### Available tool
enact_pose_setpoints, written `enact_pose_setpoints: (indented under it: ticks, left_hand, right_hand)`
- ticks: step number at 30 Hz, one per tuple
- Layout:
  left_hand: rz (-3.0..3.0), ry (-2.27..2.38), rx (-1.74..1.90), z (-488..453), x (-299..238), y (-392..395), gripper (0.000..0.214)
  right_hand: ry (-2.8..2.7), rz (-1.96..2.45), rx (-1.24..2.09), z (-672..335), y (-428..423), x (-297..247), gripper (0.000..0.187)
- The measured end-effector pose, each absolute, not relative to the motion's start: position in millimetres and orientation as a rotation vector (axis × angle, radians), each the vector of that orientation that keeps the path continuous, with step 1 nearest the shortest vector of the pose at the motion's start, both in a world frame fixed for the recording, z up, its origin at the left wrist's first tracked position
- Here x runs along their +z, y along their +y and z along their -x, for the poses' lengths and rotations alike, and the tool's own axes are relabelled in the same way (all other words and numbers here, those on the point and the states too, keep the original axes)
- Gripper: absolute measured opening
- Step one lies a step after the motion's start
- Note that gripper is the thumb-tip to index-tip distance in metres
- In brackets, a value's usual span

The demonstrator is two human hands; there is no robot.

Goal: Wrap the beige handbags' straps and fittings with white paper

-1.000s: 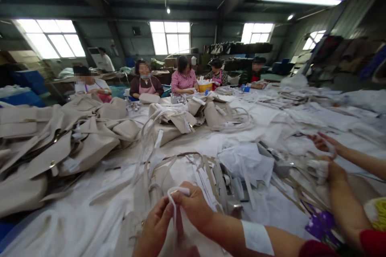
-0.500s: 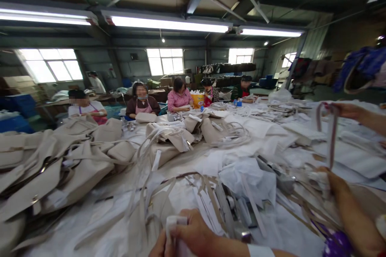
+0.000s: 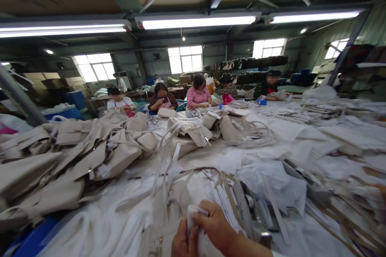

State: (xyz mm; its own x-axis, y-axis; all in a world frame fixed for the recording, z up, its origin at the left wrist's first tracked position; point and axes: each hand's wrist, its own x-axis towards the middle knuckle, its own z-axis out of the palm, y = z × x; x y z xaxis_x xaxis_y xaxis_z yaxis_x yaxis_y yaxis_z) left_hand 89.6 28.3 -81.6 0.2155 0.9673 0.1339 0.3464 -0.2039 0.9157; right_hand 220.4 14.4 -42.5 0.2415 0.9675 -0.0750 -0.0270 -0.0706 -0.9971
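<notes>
At the bottom edge my right hand (image 3: 215, 227) and my left hand (image 3: 180, 241) pinch a folded white strip (image 3: 193, 217) between the fingers. Only the top of the left hand shows. Just beyond the strip lies a beige bag piece with loose beige straps (image 3: 177, 192). Both hands hover over the white-covered table (image 3: 120, 209).
Beige handbags (image 3: 90, 148) are piled at the left, more bags (image 3: 196, 132) in the middle. White paper wrapping (image 3: 271, 176) and straps lie at the right. Several people (image 3: 197, 95) sit working at the far side. A neighbour's hand (image 3: 381, 192) shows at the right edge.
The view has swung left and up a little. The neighbour's arms at the right have nearly left the view. My hands keep hold of the white strip, now lower in the picture.
</notes>
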Motion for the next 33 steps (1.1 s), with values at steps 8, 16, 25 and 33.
enact_pose_setpoints:
  ticks: [8,16,25,33]
  left_hand:
    - [-1.773,0.901,0.851,-95.1,-29.5,31.0,0.038]
    - [-1.669,1.038,0.763,-105.7,-34.6,32.4,0.041]
    - [-1.642,1.12,0.765,-118.2,-36.9,22.4,0.041]
    - [-1.295,1.149,0.634,-132.7,-54.2,26.8,0.053]
  right_hand:
    - [-1.097,1.423,0.927,-245.1,2.7,-11.2,0.027]
    - [-1.073,1.341,1.118,-251.6,-1.5,-21.6,0.028]
    - [-1.489,1.552,0.488,-266.6,2.4,-36.8,0.024]
    - [-1.882,1.716,0.026,-279.7,9.4,-46.1,0.032]
